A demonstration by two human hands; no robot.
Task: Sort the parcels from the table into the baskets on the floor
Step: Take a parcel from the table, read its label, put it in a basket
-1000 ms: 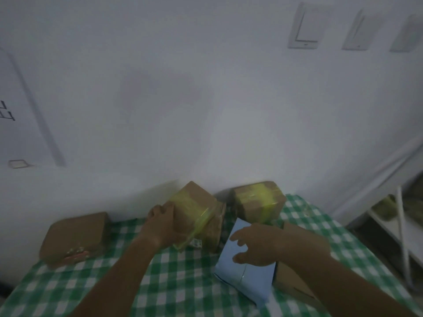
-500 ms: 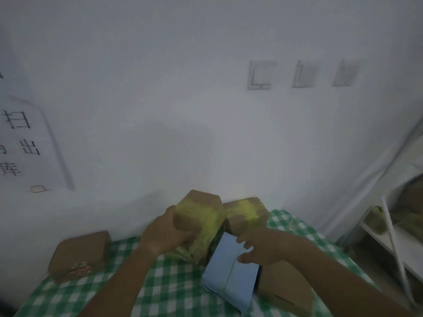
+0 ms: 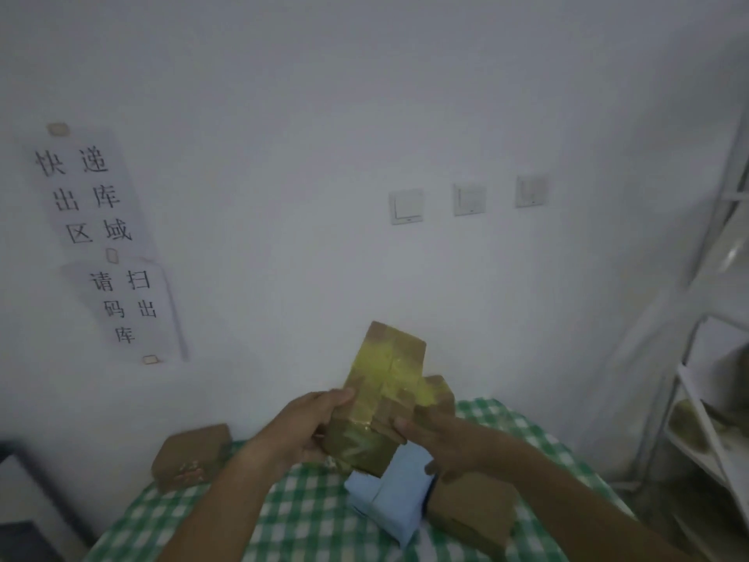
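I hold a brown cardboard parcel with yellow tape (image 3: pixel 377 399) upright above the table, my left hand (image 3: pixel 302 429) gripping its left side and my right hand (image 3: pixel 439 438) on its right side. Behind it sits a second yellow-taped box (image 3: pixel 439 393) against the wall. Below my hands lies a light blue parcel (image 3: pixel 389 507) resting on a flat brown box (image 3: pixel 474 513). Another brown box (image 3: pixel 190 456) lies at the table's far left. The table wears a green checked cloth (image 3: pixel 300 525). No baskets are in view.
A white wall with paper signs (image 3: pixel 105 245) and three switches (image 3: pixel 407 205) rises right behind the table. A white metal shelf (image 3: pixel 705 419) with parcels stands at the right. A dark object (image 3: pixel 24 505) sits at the lower left.
My left hand has lifted the yellow-taped parcel off the table and turned it upright. My right hand has left the blue parcel and come onto the lifted box. The camera tilted up.
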